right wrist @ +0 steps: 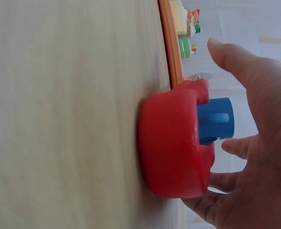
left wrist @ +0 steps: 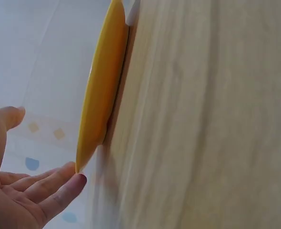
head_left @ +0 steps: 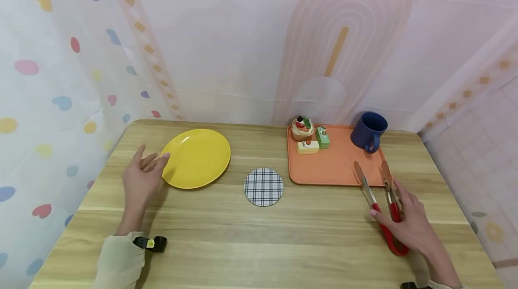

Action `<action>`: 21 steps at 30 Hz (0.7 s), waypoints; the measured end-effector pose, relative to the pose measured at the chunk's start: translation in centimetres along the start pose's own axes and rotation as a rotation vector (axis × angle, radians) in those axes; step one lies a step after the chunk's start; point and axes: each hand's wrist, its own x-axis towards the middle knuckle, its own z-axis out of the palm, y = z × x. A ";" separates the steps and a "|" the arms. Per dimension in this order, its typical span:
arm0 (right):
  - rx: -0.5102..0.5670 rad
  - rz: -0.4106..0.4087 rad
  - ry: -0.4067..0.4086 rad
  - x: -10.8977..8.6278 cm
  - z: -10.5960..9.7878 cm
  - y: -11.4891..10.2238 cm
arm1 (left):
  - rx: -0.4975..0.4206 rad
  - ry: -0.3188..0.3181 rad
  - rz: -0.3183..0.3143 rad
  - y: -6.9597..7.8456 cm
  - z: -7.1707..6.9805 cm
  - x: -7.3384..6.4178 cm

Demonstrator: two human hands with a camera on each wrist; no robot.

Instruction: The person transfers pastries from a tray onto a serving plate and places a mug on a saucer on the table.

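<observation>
A round yellow plate [head_left: 196,158] lies at the table's left. My left hand [head_left: 139,179] is at its left rim, thumb apart from the fingers; in the left wrist view, the fingertips [left wrist: 64,183] are right at the plate's edge. On the right, red-handled metal tongs [head_left: 387,230] lie with their tips over the front edge of an orange tray [head_left: 328,172]. My right hand [head_left: 413,221] spreads over the tongs, thumb on the left side and fingers on the right. In the right wrist view, the thumb stands apart from the red handle [right wrist: 171,143].
On the tray stand a cupcake [head_left: 302,129], a small yellow cake [head_left: 308,147], a small green cake [head_left: 323,137] and a dark blue mug [head_left: 369,131]. A checked round coaster [head_left: 264,187] lies between plate and tray. A patterned cloth [head_left: 226,46] hangs behind the wooden table [head_left: 243,248].
</observation>
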 end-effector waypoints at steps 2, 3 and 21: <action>-0.003 0.005 0.013 -0.1 0.1 -0.1 | -0.010 0.042 -0.008 -0.2 0.0 0.1; -0.005 0.007 0.018 -0.1 0.2 -0.2 | -0.009 0.057 -0.015 -0.3 0.1 0.2; -0.014 0.081 0.075 -0.2 1.0 -0.7 | -0.027 -0.027 -0.100 -2.2 0.3 1.2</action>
